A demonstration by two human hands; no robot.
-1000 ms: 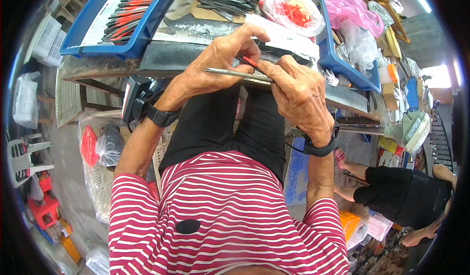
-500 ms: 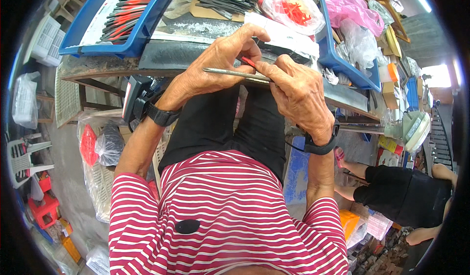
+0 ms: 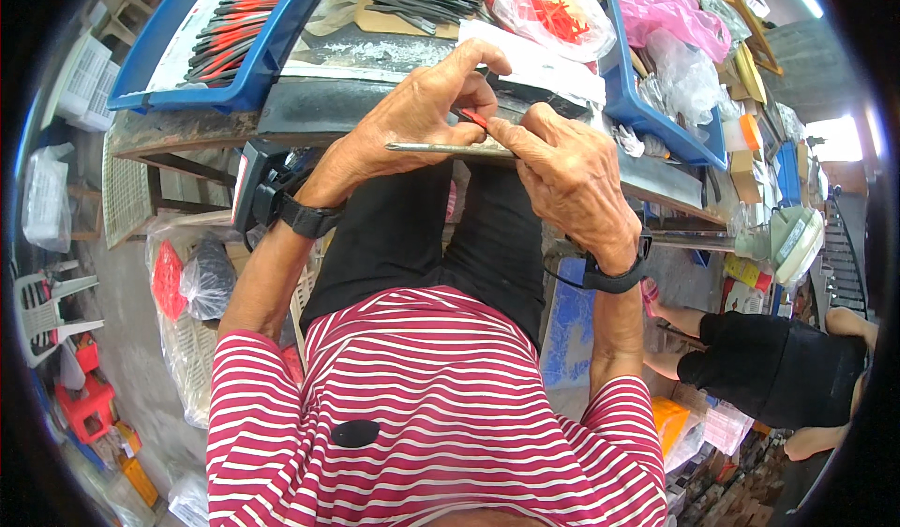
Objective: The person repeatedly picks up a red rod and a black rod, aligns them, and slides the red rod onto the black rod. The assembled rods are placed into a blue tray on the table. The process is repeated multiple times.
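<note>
My left hand (image 3: 422, 114) is at the bench's near edge, pinching a small red piece (image 3: 473, 116) between thumb and fingers. From the right, my right hand (image 3: 574, 175) comes in with its fingertips against the piece's right end. A thin metal rod (image 3: 431, 148) is gripped in my right hand too; its long, narrow end points left, passing just below the left thumb. My right fingers hide the rod's other end. What lies behind the left fingers cannot be made out.
A blue tray (image 3: 246, 96) of red-and-black slim tools stands left, and a cardboard box (image 3: 375, 19) with many black pieces is at the back. A clear bag (image 3: 595, 39) holds red pieces. Right of it is a cluttered blue tray (image 3: 647, 119). Another person (image 3: 773, 368) is at the right.
The metal rod has tilted to lie nearly level, its left tip a little lower. Both hands stay in almost the same place, still on the red piece.
</note>
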